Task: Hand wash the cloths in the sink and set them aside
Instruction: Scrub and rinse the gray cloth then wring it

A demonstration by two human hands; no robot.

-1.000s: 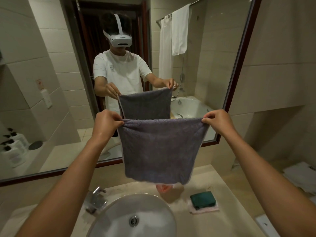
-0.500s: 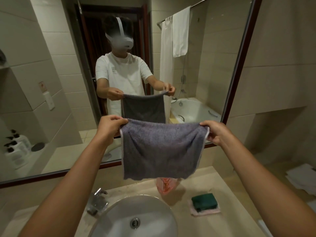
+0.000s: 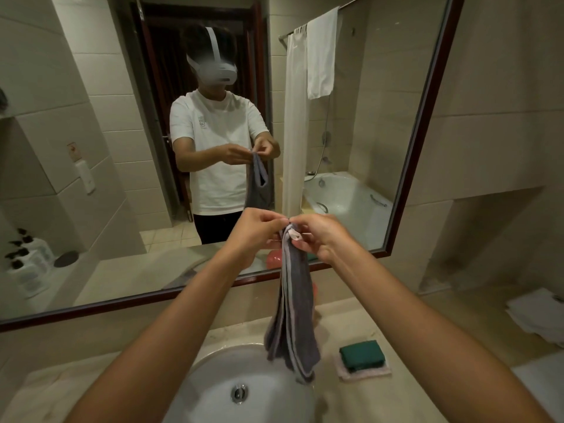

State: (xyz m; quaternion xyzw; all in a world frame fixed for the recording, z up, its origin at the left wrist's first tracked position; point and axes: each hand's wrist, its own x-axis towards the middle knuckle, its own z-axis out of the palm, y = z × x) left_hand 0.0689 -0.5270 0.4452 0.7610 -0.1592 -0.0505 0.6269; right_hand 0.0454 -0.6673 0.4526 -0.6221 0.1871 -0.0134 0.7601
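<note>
The top corners of the grey cloth (image 3: 293,303) are pinched together between the left hand (image 3: 254,228) and the right hand (image 3: 317,236), fingertips of both curled onto the fabric and nearly touching. The cloth is folded in half lengthwise and is held hanging above the right rim of the white sink (image 3: 244,389), in front of the mirror (image 3: 409,166). A folded green cloth (image 3: 363,355) is stacked on a pink cloth (image 3: 366,372) on the counter (image 3: 427,377), just right of the sink.
</note>
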